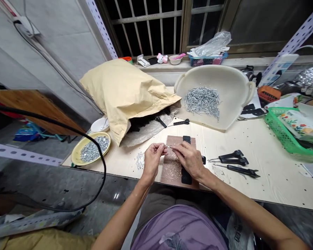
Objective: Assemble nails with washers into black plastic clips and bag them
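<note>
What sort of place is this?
Probably a home workshop for small assembly work: a barred window, a cream plastic tray of silver screws, and a yellow plate of tiny metal parts.

Under the grip: rough brown mat [176, 166], gritty with silvery flecks. Pinched: thin metal piece [169, 147], bright. Ahead of the grip: smooth cream plastic pan [236, 88], glossy zinc-coloured screws [202, 102], matt tan paper sack [122, 93]. To its right: matt black plastic pieces [238, 170], smooth pale wood tabletop [276, 180].
</note>
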`<state>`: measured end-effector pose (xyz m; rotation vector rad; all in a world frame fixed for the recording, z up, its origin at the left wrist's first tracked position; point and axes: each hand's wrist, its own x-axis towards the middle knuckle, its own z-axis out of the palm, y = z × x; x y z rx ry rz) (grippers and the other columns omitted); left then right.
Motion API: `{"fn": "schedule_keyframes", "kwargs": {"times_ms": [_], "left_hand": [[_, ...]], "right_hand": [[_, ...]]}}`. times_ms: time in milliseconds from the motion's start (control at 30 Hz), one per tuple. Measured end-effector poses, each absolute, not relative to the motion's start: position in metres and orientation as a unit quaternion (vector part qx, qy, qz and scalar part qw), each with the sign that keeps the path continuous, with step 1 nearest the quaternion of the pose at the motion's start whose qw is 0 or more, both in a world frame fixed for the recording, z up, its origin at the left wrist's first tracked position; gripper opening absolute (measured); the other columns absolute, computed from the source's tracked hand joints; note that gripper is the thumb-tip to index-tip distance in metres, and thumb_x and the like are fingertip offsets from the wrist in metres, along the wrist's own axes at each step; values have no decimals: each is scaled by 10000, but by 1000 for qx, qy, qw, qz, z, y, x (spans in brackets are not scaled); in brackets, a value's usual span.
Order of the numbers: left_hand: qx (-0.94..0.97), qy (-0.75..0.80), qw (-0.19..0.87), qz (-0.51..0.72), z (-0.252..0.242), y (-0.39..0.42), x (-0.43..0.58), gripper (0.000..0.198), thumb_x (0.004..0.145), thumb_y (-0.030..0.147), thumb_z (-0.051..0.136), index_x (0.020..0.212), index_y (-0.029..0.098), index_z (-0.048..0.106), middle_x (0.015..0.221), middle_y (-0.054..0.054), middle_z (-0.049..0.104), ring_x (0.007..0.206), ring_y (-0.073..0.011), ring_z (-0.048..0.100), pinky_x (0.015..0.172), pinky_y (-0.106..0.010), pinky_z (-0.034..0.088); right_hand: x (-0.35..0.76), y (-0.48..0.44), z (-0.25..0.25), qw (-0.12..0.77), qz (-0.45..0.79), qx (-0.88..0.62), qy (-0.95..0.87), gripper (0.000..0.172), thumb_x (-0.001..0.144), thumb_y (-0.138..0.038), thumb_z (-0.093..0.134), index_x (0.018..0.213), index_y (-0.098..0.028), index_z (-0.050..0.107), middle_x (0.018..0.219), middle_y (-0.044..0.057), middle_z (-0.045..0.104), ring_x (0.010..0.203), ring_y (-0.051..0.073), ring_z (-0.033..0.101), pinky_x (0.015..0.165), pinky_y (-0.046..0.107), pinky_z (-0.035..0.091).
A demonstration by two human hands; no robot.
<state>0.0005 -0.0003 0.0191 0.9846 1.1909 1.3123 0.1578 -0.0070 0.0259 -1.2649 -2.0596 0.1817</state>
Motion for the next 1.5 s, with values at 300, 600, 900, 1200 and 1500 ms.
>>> {"fn": "schedule_keyframes", "kwargs": {"times_ms": [300, 600, 900, 1200, 1500], "left_hand": [[428, 484, 540, 539, 23, -3, 8, 254, 777, 355, 638, 885, 126, 627, 739, -20, 625, 683, -101, 589, 710, -253, 495], [410, 479, 586, 509, 20, 4, 6, 314, 698, 339, 710, 921, 126, 652, 747, -18, 642, 610, -89, 586, 651, -255, 519], [450, 500, 560, 483, 19, 3, 10, 269, 701, 325, 706, 890, 134, 701, 692, -15, 650, 614, -105, 589, 623, -246, 529], [439, 487, 578, 486, 15, 4, 13, 276, 697, 330, 712, 882, 127, 690, 707, -16, 647, 617, -103, 585, 629, -253, 536], [439, 487, 592, 468, 12, 5, 14, 312, 699, 345, 713, 914, 121, 683, 713, -16, 657, 619, -101, 597, 632, -236, 515]], "right_hand": [[167, -12, 26, 328, 47, -511, -793, 234, 930, -278, 446, 1054, -252, 642, 808, 32, 557, 736, 138, 534, 599, 232, 398], [172, -15, 22, 311, 24, -520, -795, 192, 930, -284, 450, 988, -236, 628, 831, 30, 603, 760, 139, 561, 599, 242, 379], [177, -18, 19, 304, 50, -538, -785, 183, 940, -296, 425, 921, -210, 586, 831, 26, 623, 756, 139, 588, 599, 242, 388], [179, -17, 16, 285, 50, -545, -787, 207, 944, -303, 412, 937, -207, 596, 853, 35, 578, 738, 126, 573, 584, 220, 403], [182, -16, 14, 304, 75, -530, -788, 218, 950, -279, 391, 942, -197, 593, 867, 43, 565, 761, 129, 575, 624, 223, 454]]}}
